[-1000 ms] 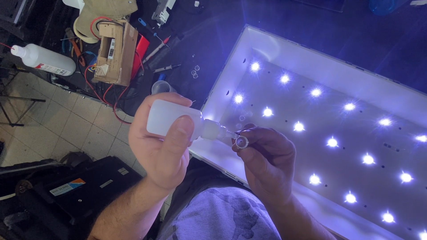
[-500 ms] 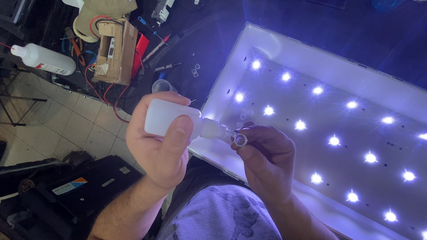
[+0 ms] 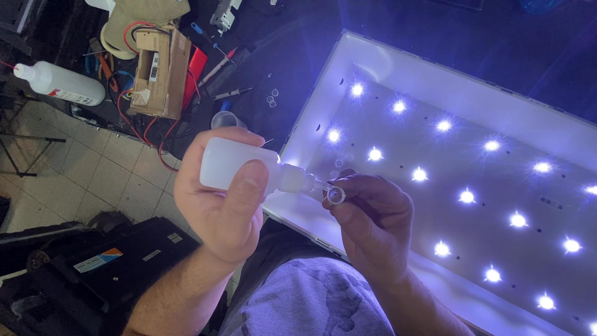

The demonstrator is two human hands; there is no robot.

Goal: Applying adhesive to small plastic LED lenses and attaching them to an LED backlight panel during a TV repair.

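Observation:
My left hand [image 3: 221, 205] grips a small white squeeze bottle [image 3: 233, 163], held sideways with its nozzle pointing right. The nozzle tip touches a small clear round lens [image 3: 336, 195] pinched between the fingers of my right hand [image 3: 373, 218]. Both hands are held above the near-left corner of a white backlight panel [image 3: 323, 112]. Rows of lit LEDs [image 3: 420, 175] shine bright across the panel.
A cardboard box [image 3: 163, 71] with red and black wires sits at the upper left. A larger white bottle [image 3: 59, 84] lies on its side near it. Small tools and clear lenses [image 3: 272, 97] lie on the dark bench. A black case [image 3: 106, 261] rests on the tiled floor.
Both hands have stayed together with only a slight shift; the nozzle remains at the lens.

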